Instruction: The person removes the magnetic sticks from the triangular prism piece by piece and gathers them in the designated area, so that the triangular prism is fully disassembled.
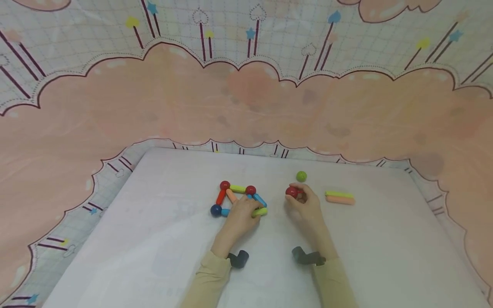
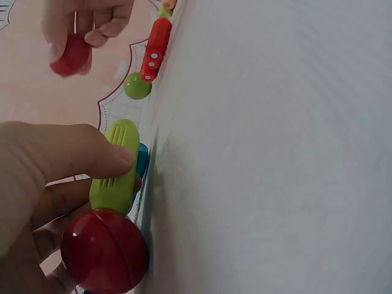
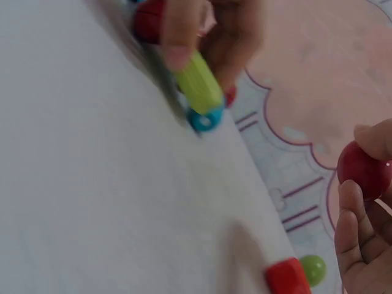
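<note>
My left hand [image 1: 242, 214] pinches a lime-green building rod [image 2: 115, 162] between thumb and fingers. A red ball [image 2: 104, 251] adjoins the rod's near end, close to the curled fingers. This rod lies at the right side of a flat frame of rods and balls. Two red balls, one of them at the far left corner [image 1: 225, 185], a dark blue ball [image 1: 216, 210], and red, orange, blue and green rods make up its visible part; my left hand hides some of it. To the right, my right hand [image 1: 308, 205] holds another red ball [image 1: 291, 192] by its fingertips, above the table.
A green ball [image 1: 301, 176] lies beyond my right hand. Red rods [image 2: 156, 49] lie near that ball, mostly hidden in the head view. A loose green rod [image 1: 339, 194] and an orange rod [image 1: 340, 200] lie side by side at the right on the white table [image 1: 385, 248].
</note>
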The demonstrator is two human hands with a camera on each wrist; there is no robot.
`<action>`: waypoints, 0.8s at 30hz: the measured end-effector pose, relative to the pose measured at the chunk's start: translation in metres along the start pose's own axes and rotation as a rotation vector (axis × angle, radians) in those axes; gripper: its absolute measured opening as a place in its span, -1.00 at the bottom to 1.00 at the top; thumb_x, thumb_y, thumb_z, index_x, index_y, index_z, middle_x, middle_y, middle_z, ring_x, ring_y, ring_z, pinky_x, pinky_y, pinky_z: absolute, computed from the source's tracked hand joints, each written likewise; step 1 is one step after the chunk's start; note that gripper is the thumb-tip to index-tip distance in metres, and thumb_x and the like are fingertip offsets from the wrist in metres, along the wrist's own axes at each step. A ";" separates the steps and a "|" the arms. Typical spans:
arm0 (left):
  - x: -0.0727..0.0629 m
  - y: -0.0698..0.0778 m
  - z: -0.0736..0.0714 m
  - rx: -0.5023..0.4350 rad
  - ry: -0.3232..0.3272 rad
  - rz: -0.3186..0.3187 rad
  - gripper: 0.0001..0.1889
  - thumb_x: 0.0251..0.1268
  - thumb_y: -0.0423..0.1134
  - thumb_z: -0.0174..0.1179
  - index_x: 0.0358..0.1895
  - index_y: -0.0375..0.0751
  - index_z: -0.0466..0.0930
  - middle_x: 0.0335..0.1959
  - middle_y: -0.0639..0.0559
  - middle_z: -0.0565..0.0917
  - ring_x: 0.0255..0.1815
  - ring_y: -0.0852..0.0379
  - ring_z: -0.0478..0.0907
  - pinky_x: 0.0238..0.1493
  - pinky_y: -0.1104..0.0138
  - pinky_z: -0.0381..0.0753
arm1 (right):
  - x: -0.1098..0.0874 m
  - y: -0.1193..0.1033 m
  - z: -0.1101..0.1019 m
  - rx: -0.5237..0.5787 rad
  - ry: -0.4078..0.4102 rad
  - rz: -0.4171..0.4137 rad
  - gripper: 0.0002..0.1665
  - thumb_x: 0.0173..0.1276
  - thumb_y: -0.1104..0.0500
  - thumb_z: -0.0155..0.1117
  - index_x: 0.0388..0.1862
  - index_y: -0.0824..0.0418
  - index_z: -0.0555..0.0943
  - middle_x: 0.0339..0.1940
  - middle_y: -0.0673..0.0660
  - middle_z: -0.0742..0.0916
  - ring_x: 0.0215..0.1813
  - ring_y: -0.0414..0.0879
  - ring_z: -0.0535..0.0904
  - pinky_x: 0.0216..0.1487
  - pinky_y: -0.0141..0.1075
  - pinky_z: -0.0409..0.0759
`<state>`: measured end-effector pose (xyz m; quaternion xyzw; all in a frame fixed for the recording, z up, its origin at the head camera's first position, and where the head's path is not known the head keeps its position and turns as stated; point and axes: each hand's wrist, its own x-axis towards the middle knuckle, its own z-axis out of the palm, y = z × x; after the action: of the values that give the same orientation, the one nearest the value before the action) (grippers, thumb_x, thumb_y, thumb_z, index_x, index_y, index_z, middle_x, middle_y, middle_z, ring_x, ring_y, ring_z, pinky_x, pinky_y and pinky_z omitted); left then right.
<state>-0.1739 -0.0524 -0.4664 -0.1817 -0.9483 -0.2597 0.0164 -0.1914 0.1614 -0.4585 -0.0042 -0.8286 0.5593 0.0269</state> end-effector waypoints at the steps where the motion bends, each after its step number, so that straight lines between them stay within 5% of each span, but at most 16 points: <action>1: 0.000 0.000 0.000 0.001 0.001 -0.001 -0.73 0.11 -0.31 0.33 -0.07 -0.09 0.71 -0.16 0.07 0.74 -0.14 0.11 0.46 -0.04 0.24 0.45 | 0.004 -0.001 -0.005 0.004 0.008 -0.013 -0.52 0.25 0.25 0.36 0.15 0.20 0.52 -0.09 0.22 0.60 -0.24 -0.17 0.46 -0.27 -0.58 0.45; 8: 0.000 -0.004 -0.002 0.000 0.011 0.009 -0.72 0.09 -0.34 0.32 -0.08 -0.10 0.71 -0.17 0.08 0.75 -0.17 0.12 0.46 -0.08 0.27 0.42 | 0.033 -0.001 -0.044 -0.111 0.020 -0.008 -0.49 0.32 0.20 0.28 0.24 0.19 0.45 0.08 0.20 0.56 -0.14 -0.12 0.42 -0.25 -0.62 0.44; 18: 0.000 -0.007 -0.001 -0.040 -0.001 0.013 -0.73 0.11 -0.32 0.32 -0.08 -0.08 0.71 -0.17 0.10 0.74 -0.18 0.14 0.43 -0.07 0.29 0.42 | 0.067 0.011 -0.081 -0.268 -0.001 -0.111 -0.48 0.33 0.23 0.27 0.25 0.28 0.44 0.03 0.30 0.58 -0.11 -0.09 0.43 -0.23 -0.59 0.38; 24: 0.000 -0.006 0.001 -0.063 -0.011 0.001 -0.72 0.13 -0.31 0.32 -0.06 -0.07 0.70 -0.15 0.11 0.74 -0.15 0.15 0.44 -0.05 0.30 0.44 | 0.083 0.018 -0.088 -0.338 -0.112 -0.056 -0.45 0.35 0.24 0.22 0.29 0.34 0.37 0.17 0.38 0.51 0.06 0.16 0.45 0.00 -0.28 0.48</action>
<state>-0.1761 -0.0571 -0.4701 -0.1842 -0.9396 -0.2886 0.0056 -0.2699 0.2525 -0.4395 0.0455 -0.9107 0.4106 -0.0050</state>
